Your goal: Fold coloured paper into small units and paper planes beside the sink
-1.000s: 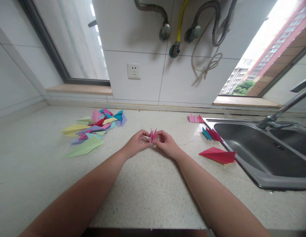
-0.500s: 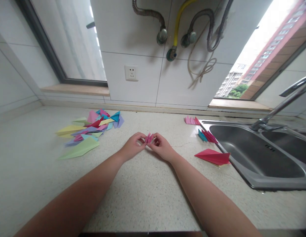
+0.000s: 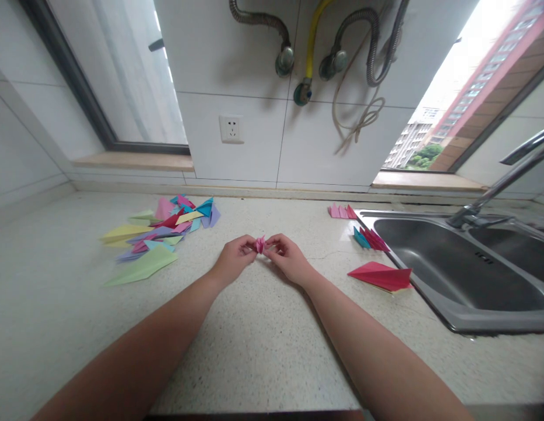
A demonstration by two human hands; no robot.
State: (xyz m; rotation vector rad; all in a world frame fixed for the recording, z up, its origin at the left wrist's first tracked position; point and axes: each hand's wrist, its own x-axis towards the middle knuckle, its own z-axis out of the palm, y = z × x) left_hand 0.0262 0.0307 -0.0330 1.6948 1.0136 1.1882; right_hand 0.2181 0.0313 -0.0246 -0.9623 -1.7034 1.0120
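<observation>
A small piece of folded pink paper [image 3: 260,244] is held between my two hands over the middle of the counter [image 3: 254,339]. My left hand [image 3: 237,257] pinches its left side with thumb and fingers. On the other side, the fingertips of my right hand [image 3: 287,255] close on its right edge. Its exact folded shape is too small to make out. To the left lies a loose pile of colourful folded paper planes [image 3: 142,266]. At the right, a red paper plane [image 3: 381,276] rests near the sink.
By the sink [image 3: 456,316] sit a row of small pink folded papers [image 3: 342,211] and a blue and magenta folded group [image 3: 370,239]. A faucet [image 3: 477,207] rises behind the basins. Pipes, valves and a socket [image 3: 231,129] are on the tiled wall.
The pink folded paper has turned and bunched slightly between my fingertips. Both hands stay nearly in place, and the camera view has shifted a little.
</observation>
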